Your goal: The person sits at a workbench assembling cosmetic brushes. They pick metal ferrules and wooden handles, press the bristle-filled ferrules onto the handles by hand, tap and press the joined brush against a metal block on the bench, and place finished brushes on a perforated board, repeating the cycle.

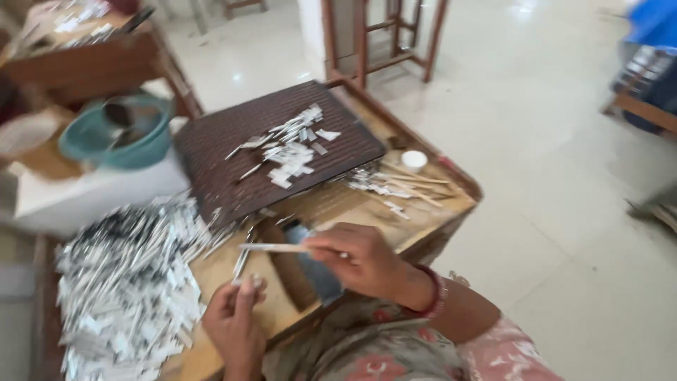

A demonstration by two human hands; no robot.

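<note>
1. My right hand (363, 259) pinched a thin wooden stick (273, 248) above the wooden table (423, 224); fingers clenched on it.
2. My left hand (234, 317) gripped a small silvery strip (248, 281) beside the strip heap (127, 282).

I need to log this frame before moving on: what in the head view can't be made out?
- Big pile of silvery strips: motion blur smears single pieces; the bottom edge cuts it off.
- Left hand: pinches something small, too blurred to identify.
- Right hand holds a thin stick; its far tip blurs out.
- Teal bowl: contents blurred.
- Blue object: cut by the right edge.
</note>
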